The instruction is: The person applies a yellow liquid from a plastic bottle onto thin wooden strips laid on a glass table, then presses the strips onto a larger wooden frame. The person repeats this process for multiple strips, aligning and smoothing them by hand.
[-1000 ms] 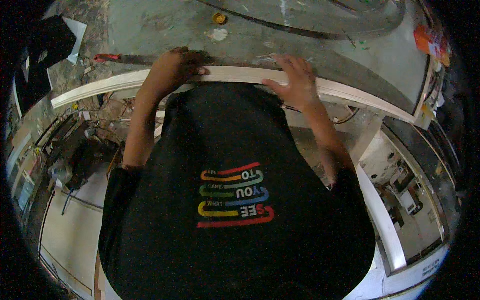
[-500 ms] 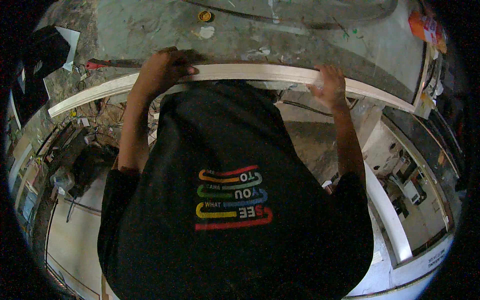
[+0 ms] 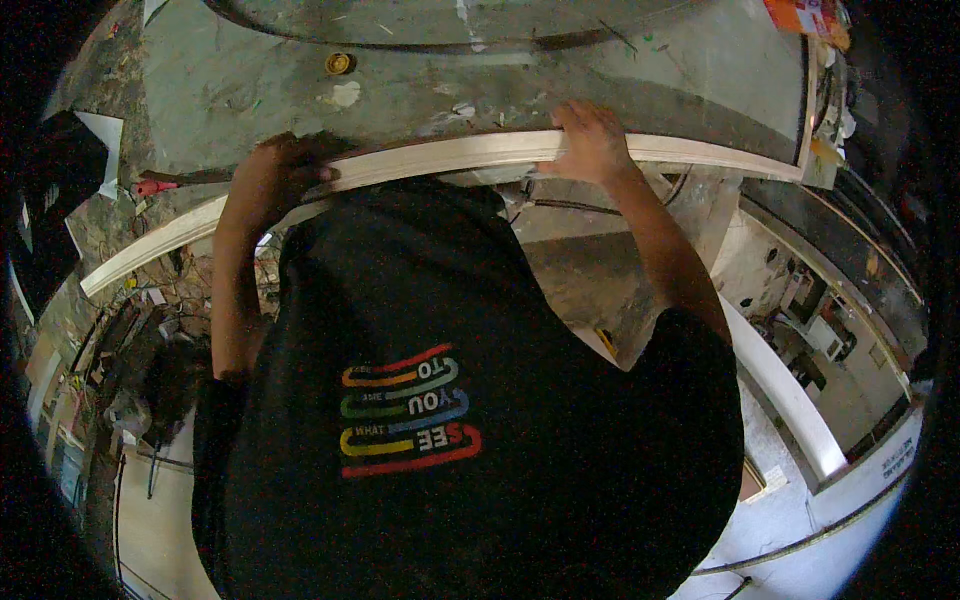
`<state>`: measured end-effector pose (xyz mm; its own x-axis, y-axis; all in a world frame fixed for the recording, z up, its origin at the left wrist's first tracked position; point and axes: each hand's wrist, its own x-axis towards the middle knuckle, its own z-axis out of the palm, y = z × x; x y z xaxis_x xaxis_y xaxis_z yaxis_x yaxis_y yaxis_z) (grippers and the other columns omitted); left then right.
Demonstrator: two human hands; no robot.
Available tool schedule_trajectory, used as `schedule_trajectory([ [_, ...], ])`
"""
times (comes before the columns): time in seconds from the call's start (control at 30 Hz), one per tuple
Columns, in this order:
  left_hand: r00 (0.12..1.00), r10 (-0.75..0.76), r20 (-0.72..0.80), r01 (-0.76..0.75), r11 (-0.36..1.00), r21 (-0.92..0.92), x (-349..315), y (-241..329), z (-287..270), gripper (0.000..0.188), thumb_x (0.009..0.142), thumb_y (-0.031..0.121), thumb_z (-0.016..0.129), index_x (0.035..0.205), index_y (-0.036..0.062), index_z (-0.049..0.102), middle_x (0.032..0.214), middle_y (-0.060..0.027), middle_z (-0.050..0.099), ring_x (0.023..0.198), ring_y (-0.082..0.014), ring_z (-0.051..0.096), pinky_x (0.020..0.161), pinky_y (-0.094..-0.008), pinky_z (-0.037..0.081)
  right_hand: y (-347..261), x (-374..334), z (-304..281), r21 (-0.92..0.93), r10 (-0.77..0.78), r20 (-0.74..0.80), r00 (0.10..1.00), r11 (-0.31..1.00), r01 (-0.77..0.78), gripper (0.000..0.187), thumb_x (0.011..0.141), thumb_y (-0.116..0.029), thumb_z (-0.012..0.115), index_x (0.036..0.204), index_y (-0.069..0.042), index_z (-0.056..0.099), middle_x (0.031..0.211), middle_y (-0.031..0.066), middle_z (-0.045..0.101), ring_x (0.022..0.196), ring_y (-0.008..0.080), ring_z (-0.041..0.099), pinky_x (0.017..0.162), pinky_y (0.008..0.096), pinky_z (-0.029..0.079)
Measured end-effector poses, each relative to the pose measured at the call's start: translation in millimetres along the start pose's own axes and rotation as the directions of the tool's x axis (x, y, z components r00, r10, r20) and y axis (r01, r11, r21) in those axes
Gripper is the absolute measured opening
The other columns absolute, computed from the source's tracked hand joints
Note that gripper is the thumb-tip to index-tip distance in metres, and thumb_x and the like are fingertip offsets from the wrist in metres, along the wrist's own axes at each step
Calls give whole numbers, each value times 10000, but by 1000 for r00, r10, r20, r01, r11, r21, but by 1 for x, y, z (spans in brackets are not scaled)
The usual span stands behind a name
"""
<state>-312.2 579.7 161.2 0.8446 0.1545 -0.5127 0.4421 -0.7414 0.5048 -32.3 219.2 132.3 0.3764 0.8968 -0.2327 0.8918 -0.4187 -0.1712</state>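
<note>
Wood strip [image 3: 440, 153] sits along near edge of the bench [image 3: 560, 80], your left hand [image 3: 272, 178] gripping it, your right hand [image 3: 592, 142] now clasped farther right, likely a steadier hold.

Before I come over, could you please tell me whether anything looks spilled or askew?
A pale blotch stains the grey bench top near the yellow disc, perhaps a spill. The wooden strip looks bowed, probably just lens distortion.

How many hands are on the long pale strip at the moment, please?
2: the left hand on the left part of the long pale strip, and the right hand right of its middle. No others show.
</note>
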Motion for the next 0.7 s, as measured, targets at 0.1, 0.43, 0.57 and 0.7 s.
schedule_trajectory([
  [0.1, 999, 32, -32, -34, 998, -49, 1, 1, 0, 385, 848, 333, 771, 1166, 118, 753, 974, -178, 695, 934, -375, 664, 841, -446, 518, 5, -4, 9, 23, -8, -43, 999, 1000, 9, 728, 522, -508, 906, 1064, -113, 625, 1054, 101, 636, 1036, 321, 656, 874, 472, 553],
  [0.43, 998, -52, -26, 50, 995, -86, -5, 6, -5, 363, 857, 338, 779, 1127, 96, 761, 1023, -165, 710, 949, -376, 677, 835, -447, 530, 12, -3, 7, 67, -73, -150, 986, 994, 84, 688, 555, -526, 922, 997, -98, 615, 1022, 96, 627, 934, 322, 664, 797, 466, 561],
  [0.57, 996, -86, 12, 86, 993, -84, -3, 17, -14, 408, 857, 368, 781, 1156, 92, 749, 1114, -149, 722, 1046, -371, 682, 893, -440, 536, 27, -6, -6, 104, -96, -169, 981, 988, 114, 616, 605, -529, 913, 908, -90, 606, 923, 84, 618, 851, 309, 653, 725, 441, 553],
  [0.7, 997, 44, 66, -28, 973, -228, 13, 36, -11, 476, 866, 403, 771, 1223, 94, 713, 1173, -149, 716, 1125, -375, 661, 947, -448, 528, 38, -5, 1, 83, -74, -246, 966, 992, 97, 528, 647, -502, 901, 820, -90, 620, 791, 69, 592, 701, 277, 626, 596, 407, 531],
])
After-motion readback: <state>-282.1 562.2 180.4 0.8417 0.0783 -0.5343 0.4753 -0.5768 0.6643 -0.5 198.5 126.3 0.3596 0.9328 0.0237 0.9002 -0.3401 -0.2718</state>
